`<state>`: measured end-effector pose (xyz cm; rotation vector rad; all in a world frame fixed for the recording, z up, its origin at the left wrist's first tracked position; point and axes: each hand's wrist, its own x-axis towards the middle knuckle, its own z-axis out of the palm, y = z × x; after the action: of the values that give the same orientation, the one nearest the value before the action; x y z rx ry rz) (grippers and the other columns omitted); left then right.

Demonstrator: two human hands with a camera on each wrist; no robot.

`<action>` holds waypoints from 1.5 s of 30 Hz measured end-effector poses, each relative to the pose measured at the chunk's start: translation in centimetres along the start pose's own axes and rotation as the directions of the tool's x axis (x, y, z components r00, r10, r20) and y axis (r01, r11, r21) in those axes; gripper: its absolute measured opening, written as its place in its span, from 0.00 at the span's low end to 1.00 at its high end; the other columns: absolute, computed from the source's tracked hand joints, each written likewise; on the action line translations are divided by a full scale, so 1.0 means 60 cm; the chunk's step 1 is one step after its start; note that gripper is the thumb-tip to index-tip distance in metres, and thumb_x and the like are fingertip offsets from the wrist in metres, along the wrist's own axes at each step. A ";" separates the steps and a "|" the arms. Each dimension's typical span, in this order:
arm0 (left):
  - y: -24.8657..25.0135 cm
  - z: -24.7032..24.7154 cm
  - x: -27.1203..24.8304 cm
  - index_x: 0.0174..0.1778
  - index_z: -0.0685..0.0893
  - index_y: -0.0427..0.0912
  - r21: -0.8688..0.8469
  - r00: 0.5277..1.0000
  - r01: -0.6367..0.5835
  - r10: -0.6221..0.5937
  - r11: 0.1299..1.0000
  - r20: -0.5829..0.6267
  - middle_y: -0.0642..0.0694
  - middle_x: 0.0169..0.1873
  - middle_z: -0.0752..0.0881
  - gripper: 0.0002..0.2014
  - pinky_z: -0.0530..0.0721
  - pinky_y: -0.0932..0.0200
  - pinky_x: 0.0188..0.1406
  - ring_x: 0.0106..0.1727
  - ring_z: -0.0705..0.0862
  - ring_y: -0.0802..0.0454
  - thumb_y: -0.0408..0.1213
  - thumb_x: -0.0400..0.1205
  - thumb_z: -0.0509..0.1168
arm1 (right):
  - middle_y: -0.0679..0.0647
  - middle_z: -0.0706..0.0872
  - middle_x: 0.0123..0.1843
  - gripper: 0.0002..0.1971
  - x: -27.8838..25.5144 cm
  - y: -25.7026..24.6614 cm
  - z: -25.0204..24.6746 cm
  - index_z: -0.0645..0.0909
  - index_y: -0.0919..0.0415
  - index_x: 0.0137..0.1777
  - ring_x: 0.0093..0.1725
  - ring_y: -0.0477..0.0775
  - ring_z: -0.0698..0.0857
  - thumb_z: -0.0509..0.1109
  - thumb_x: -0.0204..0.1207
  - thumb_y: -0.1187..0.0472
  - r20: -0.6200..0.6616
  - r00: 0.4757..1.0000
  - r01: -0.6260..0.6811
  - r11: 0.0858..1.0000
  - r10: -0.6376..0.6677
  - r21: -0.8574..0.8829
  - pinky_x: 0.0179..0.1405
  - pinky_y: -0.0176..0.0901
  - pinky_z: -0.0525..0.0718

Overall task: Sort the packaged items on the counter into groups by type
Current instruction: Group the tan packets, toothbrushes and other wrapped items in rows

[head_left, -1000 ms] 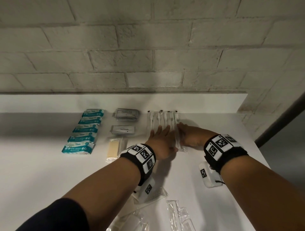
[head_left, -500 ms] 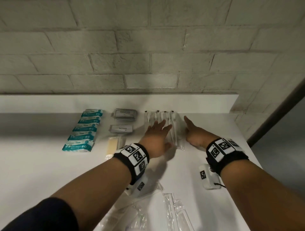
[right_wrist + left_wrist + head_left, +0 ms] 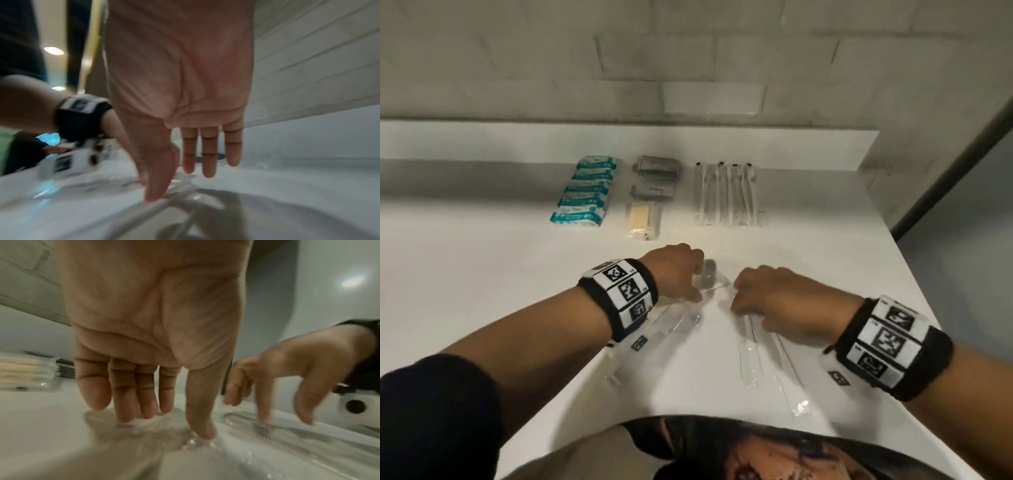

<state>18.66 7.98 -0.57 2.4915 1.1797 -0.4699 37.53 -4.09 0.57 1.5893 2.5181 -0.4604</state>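
Note:
Loose clear plastic packets lie on the near part of the white counter (image 3: pixel 482 274). My left hand (image 3: pixel 697 294) reaches down onto one clear packet (image 3: pixel 674 325); in the left wrist view its fingers are straight and the thumb tip (image 3: pixel 202 433) presses the crinkled film (image 3: pixel 205 452). My right hand (image 3: pixel 736 303) is a little to the right, fingers straight, touching a long clear packet (image 3: pixel 748 356). In the right wrist view its thumb (image 3: pixel 156 194) rests on that film (image 3: pixel 176 204). Neither hand grips anything.
Sorted rows lie at the back: teal wipe packs (image 3: pixel 585 195), grey sachets (image 3: pixel 655 171), a beige packet (image 3: pixel 642 217), and long slim packets (image 3: pixel 726 195). Another clear packet (image 3: pixel 789 380) lies near the front edge. The counter ends at the right (image 3: pixel 914 274).
Both hands have drawn back from the row of long slim packets at the back to the loose clear packets near the front. The head camera has tilted down.

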 end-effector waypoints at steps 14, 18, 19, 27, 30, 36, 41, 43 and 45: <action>0.009 0.005 -0.002 0.64 0.75 0.38 0.007 0.994 0.106 -0.106 0.994 0.003 0.43 0.55 0.83 0.30 0.79 0.55 0.46 0.54 0.83 0.44 0.50 0.72 0.76 | 0.46 0.72 0.46 0.16 0.034 -0.067 0.006 0.68 0.47 0.44 0.46 0.51 0.68 0.66 0.68 0.70 0.134 0.990 0.009 0.936 0.041 -0.353 0.44 0.44 0.65; 0.000 0.011 0.000 0.61 0.76 0.38 -0.033 0.992 0.129 -0.129 0.991 0.000 0.46 0.46 0.81 0.29 0.81 0.55 0.47 0.47 0.81 0.45 0.52 0.72 0.75 | 0.47 0.70 0.46 0.13 0.043 -0.084 -0.003 0.71 0.50 0.46 0.45 0.50 0.64 0.67 0.70 0.67 0.217 0.970 0.001 0.890 0.111 -0.456 0.43 0.43 0.62; -0.002 0.011 0.002 0.59 0.77 0.38 -0.042 0.991 0.131 -0.131 0.991 0.010 0.46 0.45 0.81 0.28 0.80 0.55 0.46 0.46 0.81 0.46 0.53 0.72 0.75 | 0.47 0.71 0.46 0.12 0.045 -0.085 -0.002 0.70 0.50 0.47 0.45 0.50 0.66 0.67 0.71 0.67 0.221 0.966 -0.022 0.899 0.131 -0.437 0.42 0.42 0.62; -0.007 0.017 0.004 0.42 0.77 0.42 0.019 0.996 0.072 -0.073 0.997 0.048 0.49 0.31 0.77 0.22 0.75 0.56 0.42 0.42 0.79 0.46 0.60 0.75 0.67 | 0.57 0.84 0.47 0.13 -0.002 -0.064 -0.008 0.74 0.62 0.61 0.36 0.54 0.81 0.65 0.79 0.59 0.124 0.725 -0.681 0.678 0.678 0.276 0.27 0.38 0.74; -0.005 0.015 -0.001 0.46 0.81 0.39 0.053 0.997 0.054 -0.056 0.997 0.054 0.48 0.33 0.79 0.22 0.76 0.56 0.42 0.42 0.79 0.46 0.58 0.76 0.68 | 0.57 0.86 0.53 0.27 -0.019 -0.068 0.024 0.74 0.64 0.61 0.41 0.55 0.81 0.76 0.71 0.47 0.259 0.610 -0.792 0.579 0.749 0.192 0.39 0.41 0.77; -0.016 -0.008 -0.042 0.59 0.75 0.36 -0.170 0.998 -0.017 0.006 0.985 -0.068 0.41 0.53 0.85 0.13 0.78 0.52 0.41 0.49 0.83 0.45 0.40 0.83 0.61 | 0.56 0.86 0.51 0.20 -0.003 -0.084 0.035 0.79 0.62 0.58 0.47 0.55 0.85 0.75 0.73 0.50 0.279 0.621 -0.777 0.622 0.732 0.098 0.41 0.39 0.78; -0.075 -0.017 -0.102 0.61 0.76 0.45 -0.103 0.999 0.004 -0.007 0.995 -0.032 0.48 0.53 0.83 0.18 0.78 0.56 0.45 0.50 0.81 0.48 0.44 0.78 0.69 | 0.55 0.82 0.54 0.19 0.009 -0.104 0.026 0.70 0.59 0.63 0.40 0.52 0.77 0.68 0.73 0.65 0.193 0.755 -0.655 0.733 0.627 0.180 0.31 0.40 0.72; -0.091 -0.001 -0.127 0.58 0.79 0.44 0.066 0.993 0.015 -0.023 0.998 0.119 0.49 0.52 0.84 0.22 0.81 0.54 0.50 0.51 0.82 0.48 0.49 0.73 0.73 | 0.50 0.80 0.51 0.20 0.023 -0.132 0.013 0.70 0.53 0.64 0.39 0.50 0.77 0.68 0.73 0.66 0.142 0.840 -0.542 0.798 0.523 0.263 0.28 0.38 0.69; -0.098 0.018 -0.140 0.57 0.80 0.42 0.093 0.983 0.031 -0.047 0.995 0.179 0.47 0.49 0.84 0.22 0.82 0.53 0.51 0.51 0.83 0.46 0.50 0.73 0.73 | 0.50 0.81 0.54 0.23 0.043 -0.173 0.000 0.71 0.50 0.66 0.46 0.52 0.79 0.69 0.72 0.67 0.097 0.920 -0.392 0.884 0.380 0.256 0.33 0.40 0.70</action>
<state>8.84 5.39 1.14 2.4422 1.1602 -0.7583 27.09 -5.98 1.82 2.0909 2.0913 -0.7986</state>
